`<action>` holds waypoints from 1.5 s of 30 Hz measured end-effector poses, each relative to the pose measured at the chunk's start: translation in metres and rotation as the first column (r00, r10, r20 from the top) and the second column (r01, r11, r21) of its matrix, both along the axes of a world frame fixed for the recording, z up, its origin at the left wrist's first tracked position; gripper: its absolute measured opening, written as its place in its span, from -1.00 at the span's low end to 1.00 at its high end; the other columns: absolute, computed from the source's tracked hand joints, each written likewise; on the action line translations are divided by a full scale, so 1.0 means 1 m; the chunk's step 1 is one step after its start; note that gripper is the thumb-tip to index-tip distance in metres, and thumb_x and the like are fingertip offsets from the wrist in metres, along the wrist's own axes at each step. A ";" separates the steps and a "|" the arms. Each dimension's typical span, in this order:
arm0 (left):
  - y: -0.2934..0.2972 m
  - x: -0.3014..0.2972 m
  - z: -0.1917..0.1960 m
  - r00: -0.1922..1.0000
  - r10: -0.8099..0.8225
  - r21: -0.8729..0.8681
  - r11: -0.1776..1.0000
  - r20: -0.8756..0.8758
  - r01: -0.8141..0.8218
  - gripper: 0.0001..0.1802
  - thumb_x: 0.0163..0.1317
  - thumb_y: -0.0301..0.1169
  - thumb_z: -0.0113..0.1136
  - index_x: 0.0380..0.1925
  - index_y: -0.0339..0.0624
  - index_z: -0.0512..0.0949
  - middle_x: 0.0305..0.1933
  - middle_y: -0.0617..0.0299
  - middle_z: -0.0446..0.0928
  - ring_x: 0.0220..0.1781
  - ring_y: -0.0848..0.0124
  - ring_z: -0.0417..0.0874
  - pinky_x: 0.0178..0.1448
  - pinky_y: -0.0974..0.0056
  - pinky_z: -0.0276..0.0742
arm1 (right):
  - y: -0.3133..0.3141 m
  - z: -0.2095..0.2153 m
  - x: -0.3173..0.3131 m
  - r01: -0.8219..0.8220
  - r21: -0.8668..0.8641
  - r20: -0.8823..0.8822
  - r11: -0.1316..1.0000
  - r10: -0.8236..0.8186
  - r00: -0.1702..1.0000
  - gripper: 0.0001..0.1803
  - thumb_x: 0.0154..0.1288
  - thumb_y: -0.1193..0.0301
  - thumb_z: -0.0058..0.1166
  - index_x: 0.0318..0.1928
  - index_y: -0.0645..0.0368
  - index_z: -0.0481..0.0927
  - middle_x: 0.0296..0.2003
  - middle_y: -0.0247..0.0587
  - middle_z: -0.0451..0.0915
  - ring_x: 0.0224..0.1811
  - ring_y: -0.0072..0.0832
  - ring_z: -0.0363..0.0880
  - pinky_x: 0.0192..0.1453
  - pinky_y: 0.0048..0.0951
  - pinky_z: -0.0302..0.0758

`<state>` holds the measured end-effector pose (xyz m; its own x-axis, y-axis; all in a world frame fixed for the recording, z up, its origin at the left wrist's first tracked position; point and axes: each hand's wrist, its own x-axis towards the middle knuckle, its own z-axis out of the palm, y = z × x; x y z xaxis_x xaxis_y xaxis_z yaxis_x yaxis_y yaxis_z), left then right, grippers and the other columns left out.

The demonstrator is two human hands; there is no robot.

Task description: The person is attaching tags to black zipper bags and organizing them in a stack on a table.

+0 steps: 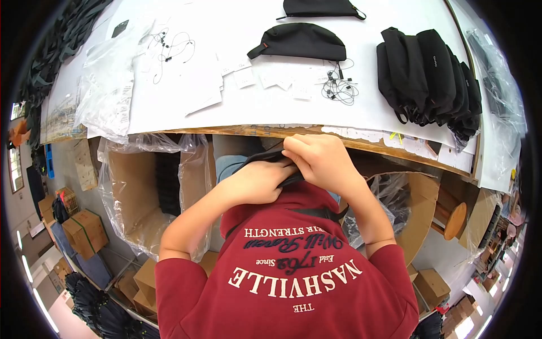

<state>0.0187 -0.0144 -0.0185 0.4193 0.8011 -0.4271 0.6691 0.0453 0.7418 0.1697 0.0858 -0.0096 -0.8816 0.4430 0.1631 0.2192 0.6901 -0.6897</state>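
Fingers (296,148) of the bare left hand (257,182) and bare right hand (324,161) grasped a soft black fabric piece (265,156), its outline mostly hidden, between a dark-red short-sleeved shirt (282,316) and a long, white-covered, wooden-edged table (243,20), apparently held close so the left could steady what the right pinched.

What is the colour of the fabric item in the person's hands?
The fabric item is black; it shows best in the head view.
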 end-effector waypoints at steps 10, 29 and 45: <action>-0.013 -0.012 0.015 0.932 0.342 0.628 0.753 -0.118 -0.196 -0.61 -0.14 -0.58 0.25 -0.19 -0.15 0.55 -0.30 0.21 0.49 -0.26 0.21 0.52 -0.12 0.20 0.43 | 0.002 0.004 0.018 0.402 -0.309 0.093 0.862 -0.393 0.915 -0.88 0.27 0.40 0.08 -0.34 0.17 0.48 -0.51 -0.16 0.56 -0.50 -0.18 0.55 -0.43 -0.32 0.41; -0.022 -0.020 0.007 0.935 0.351 0.818 0.553 -0.057 -0.157 -0.64 -0.23 -0.56 0.20 -0.28 -0.18 0.60 -0.32 0.29 0.55 -0.28 0.34 0.55 -0.10 0.25 0.45 | -0.019 0.008 0.016 0.352 -0.130 -0.148 0.927 -0.369 0.918 -0.92 0.17 0.49 0.16 -0.31 0.20 0.58 -0.41 -0.20 0.61 -0.41 -0.27 0.60 -0.35 -0.40 0.49; -0.024 -0.045 0.007 0.671 0.559 -0.358 0.829 0.487 -0.430 -0.42 0.07 -0.58 -0.05 0.19 -0.37 0.36 0.05 0.07 0.54 0.05 0.36 0.49 0.20 0.30 0.34 | 0.000 -0.013 0.040 0.052 -0.696 0.221 0.716 0.144 0.964 -0.20 0.02 0.12 0.32 0.24 0.16 0.30 -0.08 -0.06 0.61 0.05 -0.23 0.56 0.20 -0.28 0.38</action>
<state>-0.0268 -0.0386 -0.0116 0.1943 0.8852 -0.4227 -0.0184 0.4341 0.9007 0.2099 0.0857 -0.0222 -0.8692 0.3013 -0.3921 0.4263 0.0548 -0.9029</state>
